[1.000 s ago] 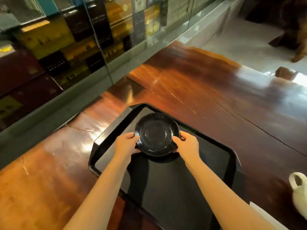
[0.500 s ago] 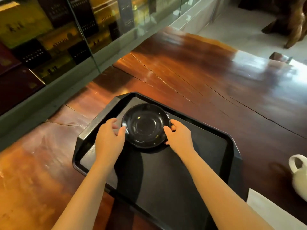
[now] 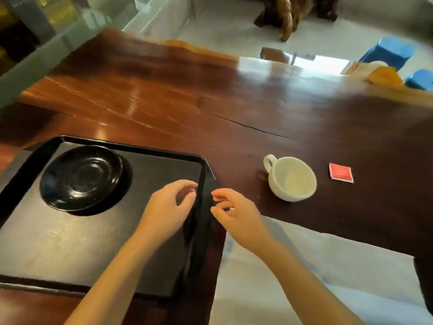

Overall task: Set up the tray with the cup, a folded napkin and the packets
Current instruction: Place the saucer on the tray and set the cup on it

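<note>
left grip (image 3: 168, 207) hangs over the right part of the tray (image 3: 164, 151), fingers loosely curled, holding nothing. right grip (image 3: 236, 216) hovers just past the tray's right rim, fingers loosely curled, holding nothing. black saucer (image 3: 80, 178) sits in the tray's far left corner. white cup (image 3: 291, 178) stands upright on the desk (image 3: 164, 90), right of the tray. red packet (image 3: 341, 172) lies farther right. white napkin (image 3: 316, 266) lies unfolded just beside the tray's right rim.

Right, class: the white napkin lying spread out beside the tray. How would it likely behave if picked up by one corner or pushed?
The napkin looks thin and lies flat with soft creases, so it would probably droop rather than stay stiff. It likely weighs little for its spread. Pushed on the glossy table, it may slide or bunch up.
</note>
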A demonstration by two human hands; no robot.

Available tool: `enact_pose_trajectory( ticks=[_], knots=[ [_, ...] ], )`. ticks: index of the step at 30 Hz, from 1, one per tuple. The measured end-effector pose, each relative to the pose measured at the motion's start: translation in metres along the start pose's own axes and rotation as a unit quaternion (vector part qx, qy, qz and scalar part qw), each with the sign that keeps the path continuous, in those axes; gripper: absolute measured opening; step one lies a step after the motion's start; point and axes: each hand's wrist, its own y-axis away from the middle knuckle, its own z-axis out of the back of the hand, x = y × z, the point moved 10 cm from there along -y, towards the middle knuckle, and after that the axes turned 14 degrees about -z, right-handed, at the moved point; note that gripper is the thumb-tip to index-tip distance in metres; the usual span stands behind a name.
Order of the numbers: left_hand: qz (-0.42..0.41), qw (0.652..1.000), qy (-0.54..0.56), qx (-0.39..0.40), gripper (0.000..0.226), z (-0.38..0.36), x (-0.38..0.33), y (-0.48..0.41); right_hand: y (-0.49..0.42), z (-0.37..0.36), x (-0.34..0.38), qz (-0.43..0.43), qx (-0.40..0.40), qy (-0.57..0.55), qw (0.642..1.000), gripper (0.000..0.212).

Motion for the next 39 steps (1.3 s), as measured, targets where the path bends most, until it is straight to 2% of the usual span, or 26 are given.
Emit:
enact_pose_trajectory(
  ticks=[4,6,9,11,16,20,28,30,33,36,39],
  knots=[
    [-0.047,0.996,-0.016,0.077,0.026,-0.061,-0.043,-0.012,0.026,0.067,-0.07,-0.049,-0.066,-0.061,0.995,0.028],
    [-0.067,0.992,-0.033,0.106,0.035,-0.092,-0.057,-0.021,0.031,0.095,-0.109,-0.09,-0.107,-0.098,0.985,0.031],
    [-0.05,0.99,-0.026,0.128,0.058,-0.136,-0.061,-0.038,0.025,0.122,-0.151,-0.148,-0.158,-0.166,0.962,0.053],
    [-0.038,0.992,0.012,0.123,0.069,-0.158,-0.063,-0.05,0.015,0.131,-0.161,-0.155,-0.169,-0.195,0.953,0.068],
    [-0.06,0.987,0.118,0.086,0.07,-0.184,-0.069,-0.068,-0.014,0.136,-0.151,-0.072,-0.15,-0.228,0.959,0.086],
    [-0.051,0.978,0.194,0.05,0.071,-0.189,-0.063,-0.066,-0.03,0.134,-0.138,-0.003,-0.138,-0.257,0.957,0.088],
    [-0.033,0.969,0.246,0.023,0.061,-0.178,-0.061,-0.065,-0.035,0.142,-0.128,0.033,-0.156,-0.242,0.957,0.082],
    [-0.018,0.963,0.267,0.009,0.054,-0.168,-0.061,-0.063,-0.03,0.143,-0.123,0.042,-0.149,-0.237,0.959,0.079],
    [0.028,0.95,0.308,-0.054,0.034,-0.141,-0.053,-0.056,-0.02,0.14,-0.111,0.059,-0.128,-0.231,0.963,0.08],
    [0.054,0.939,0.322,-0.111,0.039,-0.106,-0.043,-0.051,-0.012,0.13,-0.091,0.077,-0.098,-0.221,0.967,0.085],
    [0.054,0.951,0.285,-0.112,0.04,-0.073,-0.035,-0.051,-0.008,0.115,-0.064,0.1,-0.061,-0.208,0.971,0.084]
  ],
)
